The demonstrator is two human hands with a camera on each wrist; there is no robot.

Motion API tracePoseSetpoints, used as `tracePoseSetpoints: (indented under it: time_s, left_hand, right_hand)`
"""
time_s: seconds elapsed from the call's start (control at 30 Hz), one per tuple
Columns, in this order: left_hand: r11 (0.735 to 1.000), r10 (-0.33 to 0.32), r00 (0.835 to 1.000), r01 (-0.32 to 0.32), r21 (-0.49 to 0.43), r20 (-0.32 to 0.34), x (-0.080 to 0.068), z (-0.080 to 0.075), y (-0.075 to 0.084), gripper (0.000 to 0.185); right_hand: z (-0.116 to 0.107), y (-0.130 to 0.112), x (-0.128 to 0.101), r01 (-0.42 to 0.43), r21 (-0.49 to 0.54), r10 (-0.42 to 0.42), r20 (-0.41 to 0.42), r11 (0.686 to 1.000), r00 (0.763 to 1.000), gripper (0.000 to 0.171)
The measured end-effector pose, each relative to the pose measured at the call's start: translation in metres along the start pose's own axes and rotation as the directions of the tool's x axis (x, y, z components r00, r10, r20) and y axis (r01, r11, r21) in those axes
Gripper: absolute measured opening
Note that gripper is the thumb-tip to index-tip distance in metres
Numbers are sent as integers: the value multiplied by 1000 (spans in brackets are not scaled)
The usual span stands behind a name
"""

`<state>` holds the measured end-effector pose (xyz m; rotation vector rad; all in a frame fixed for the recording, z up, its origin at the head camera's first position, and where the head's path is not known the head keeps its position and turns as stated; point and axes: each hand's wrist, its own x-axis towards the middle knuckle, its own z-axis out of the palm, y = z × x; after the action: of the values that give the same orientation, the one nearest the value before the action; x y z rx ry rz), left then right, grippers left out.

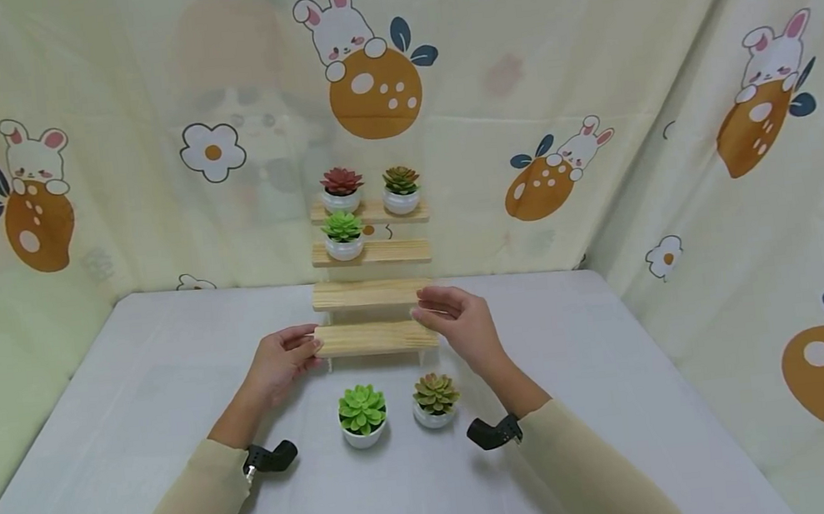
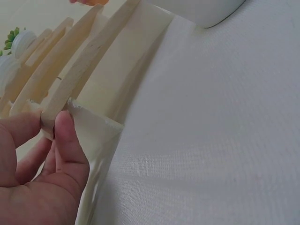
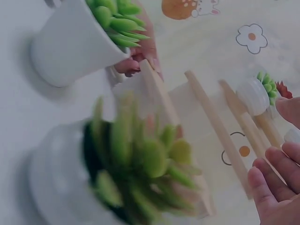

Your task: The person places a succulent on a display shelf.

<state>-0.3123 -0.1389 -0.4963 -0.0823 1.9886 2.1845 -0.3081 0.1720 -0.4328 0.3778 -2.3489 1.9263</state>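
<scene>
A stepped wooden rack (image 1: 377,338) with several pale boards stands on the table. My left hand (image 1: 287,362) pinches the left end of its lowest board (image 2: 77,70) between thumb and fingers. At the right ends of the two lower boards is my right hand (image 1: 460,323), its fingers loosely bent and apart, gripping nothing; whether a fingertip touches a board I cannot tell. A bright green succulent (image 1: 362,413) in a white pot and a reddish-green succulent (image 1: 435,395) in a white pot stand in front of the rack, between my forearms.
On the top board sit a red succulent (image 1: 340,182) and a dark green-red succulent (image 1: 401,181), both potted. A light green one (image 1: 343,229) stands at the left of the board below. Behind hangs a printed curtain (image 1: 484,224); a white cloth covers the table (image 1: 169,383).
</scene>
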Motion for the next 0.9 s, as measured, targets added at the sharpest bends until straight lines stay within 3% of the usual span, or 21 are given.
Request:
tracePoseSetpoints:
  time_s: [0.53,0.9]
  left_hand:
    - [1000,6,1000,-6,2,3,-1,1,0,47]
    - [999,20,1000,-20,-42,13,1,3,-1,47]
  right_hand:
    - [-2,16,-51,-103,2,103,45,995,994,45]
    - [-5,30,-80,-157,-1,157,99,988,983,55]
